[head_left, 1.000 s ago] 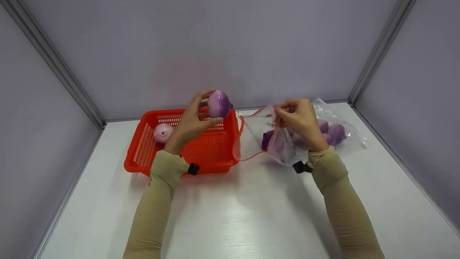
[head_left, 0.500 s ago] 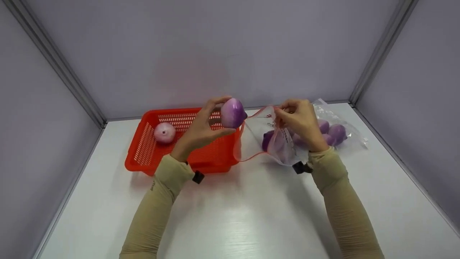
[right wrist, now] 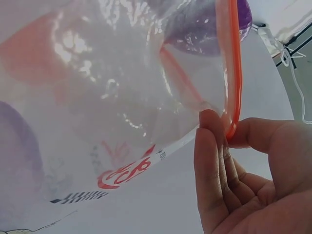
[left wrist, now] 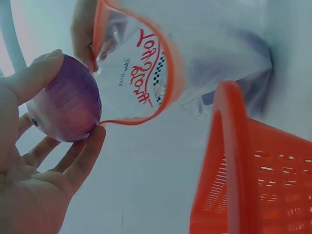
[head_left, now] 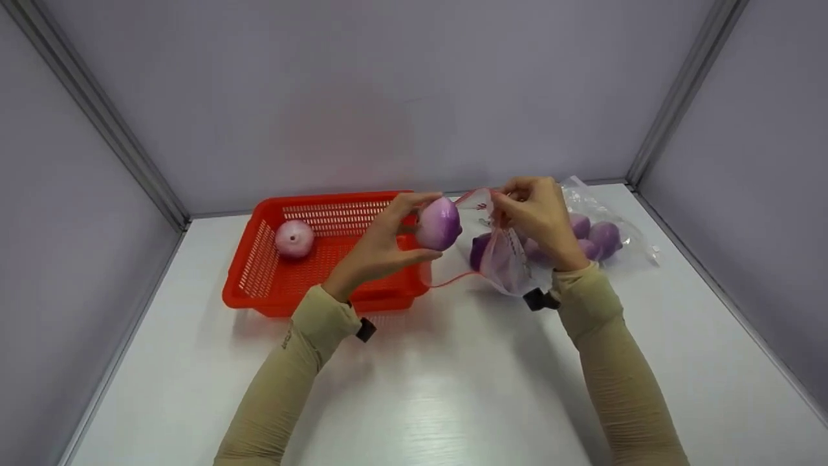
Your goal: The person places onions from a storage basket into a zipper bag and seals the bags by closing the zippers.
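Note:
My left hand [head_left: 380, 249] grips a purple-and-white onion [head_left: 438, 224] between thumb and fingers, at the mouth of a clear zip bag [left wrist: 141, 73] with a red-orange rim. The right hand [head_left: 540, 210] pinches that rim at its far right corner and keeps the mouth spread, as the right wrist view also shows. A darker purple onion [head_left: 479, 251] lies inside the bag, toward its bottom. In the left wrist view the held onion [left wrist: 68, 100] is right beside the opening, and the fingertips come close to the rim.
A red plastic basket [head_left: 259, 301] stands to the left, its right end next to the bag's mouth. One pale onion [head_left: 294, 239] sits in it. Behind the right hand, a second clear bag [head_left: 637, 249] holds several purple onions [head_left: 605, 239]. Walls enclose the white table [head_left: 414, 388].
The left hand has carried the onion rightward and down, from above the basket to the bag's mouth. My right hand has stayed in place on the rim.

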